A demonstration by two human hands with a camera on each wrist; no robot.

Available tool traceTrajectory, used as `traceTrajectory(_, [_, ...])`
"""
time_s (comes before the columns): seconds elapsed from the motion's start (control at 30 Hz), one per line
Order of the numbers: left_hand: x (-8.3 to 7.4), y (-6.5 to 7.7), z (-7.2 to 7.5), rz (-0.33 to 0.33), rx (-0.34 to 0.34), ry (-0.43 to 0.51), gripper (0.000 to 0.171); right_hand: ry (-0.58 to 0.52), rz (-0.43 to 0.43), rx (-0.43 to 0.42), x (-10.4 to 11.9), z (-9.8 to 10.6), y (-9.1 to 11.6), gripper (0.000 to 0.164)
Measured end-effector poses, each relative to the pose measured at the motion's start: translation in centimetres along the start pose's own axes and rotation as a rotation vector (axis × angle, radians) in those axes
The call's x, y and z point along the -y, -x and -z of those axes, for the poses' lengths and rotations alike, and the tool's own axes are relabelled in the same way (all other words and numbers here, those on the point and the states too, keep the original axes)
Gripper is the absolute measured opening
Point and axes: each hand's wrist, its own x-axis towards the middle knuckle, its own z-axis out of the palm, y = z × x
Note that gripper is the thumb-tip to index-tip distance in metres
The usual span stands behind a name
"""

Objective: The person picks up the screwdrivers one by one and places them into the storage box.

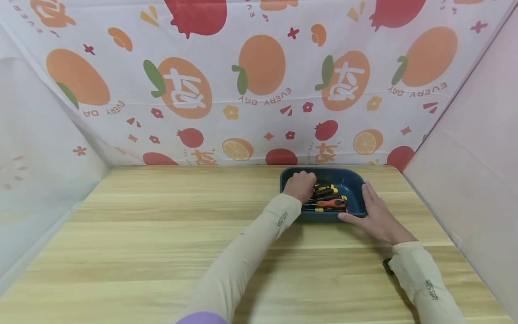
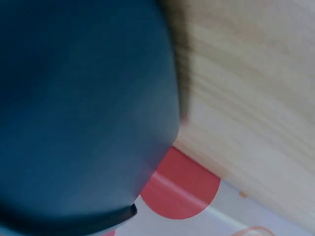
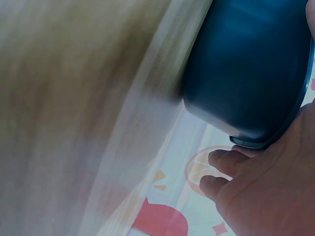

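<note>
A dark blue plastic bin (image 1: 356,198) stands at the back right of the table. Several screwdrivers (image 1: 332,204) lie in it, with black, yellow and orange-red handles pointing right. My left hand (image 1: 300,185) reaches over the bin's left part, knuckles up and fingers bent down; its fingertips, and anything between them, are hidden. The right hand (image 1: 376,216) holds the bin's front right corner, thumb along the front and fingers at the right side. In the right wrist view, its fingers (image 3: 229,162) lie by the bin's rim. Only the bin's outer wall (image 2: 88,123) fills much of the left wrist view.
The wood-grain table (image 1: 162,234) extends to the left and front of the bin. A fruit-printed cloth (image 1: 259,112) hangs along the back edge. Pale side walls (image 1: 465,157) border the table.
</note>
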Motion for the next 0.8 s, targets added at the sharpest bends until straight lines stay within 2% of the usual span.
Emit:
traceTrajectory(0.37, [0.4,0.2,-0.5,0.017,0.056,0.015,0.010,-0.008,-0.002,0.021,0.0,-0.1,-0.1,0.120])
traceTrajectory(0.53, [0.7,0.3,-0.6,0.007,0.057,0.019,0.011,-0.005,0.004,0.032,0.1,-0.1,-0.2,0.119])
traceTrajectory(0.63, [1.0,0.4,-0.6,-0.022,0.018,0.027,0.011,-0.009,-0.003,0.038,0.1,-0.2,-0.3,0.119])
traceTrajectory(0.8, [1.5,1.2,-0.2,-0.072,-0.135,0.055,0.018,-0.016,0.001,0.047,-0.1,-0.4,-0.5,0.120])
